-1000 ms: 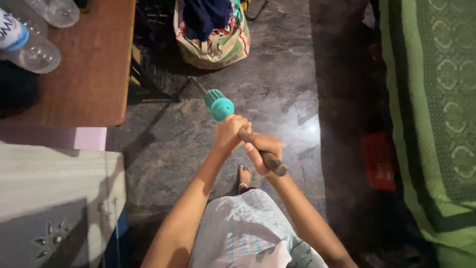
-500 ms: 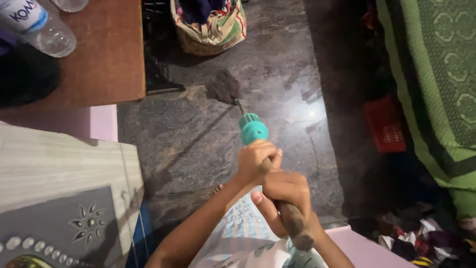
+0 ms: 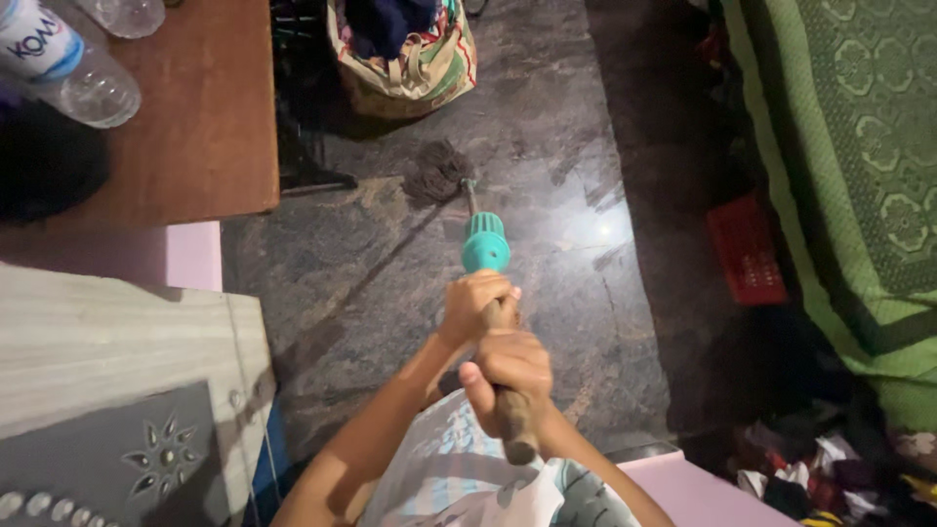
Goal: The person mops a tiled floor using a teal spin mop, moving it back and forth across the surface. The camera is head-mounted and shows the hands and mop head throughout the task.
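I judge I'm mid-stroke mopping the dark stone floor (image 3: 547,244), both grips closed tight round the brown wooden mop handle (image 3: 512,425), left hand (image 3: 475,304) below the teal collar (image 3: 484,243), right hand (image 3: 509,374) nearer me, the grey string mop head (image 3: 436,174) by the patterned cloth bag (image 3: 405,59), so the next pull needs steady downward pressure.

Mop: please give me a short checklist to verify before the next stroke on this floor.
1. Both hands on the handle: left hand in front, right hand behind it. Ok.
2. Mop head lies on the dark stone floor. Ok.
3. Path ahead: the cloth bag stands just beyond the mop head. Not ok.
4. Red crate is well to the right, apart from the mop. Ok.
5. Wooden table edge is near on the left, with plastic bottles on top. Cannot tell if there is room.
6. Floor wetness: cannot tell.
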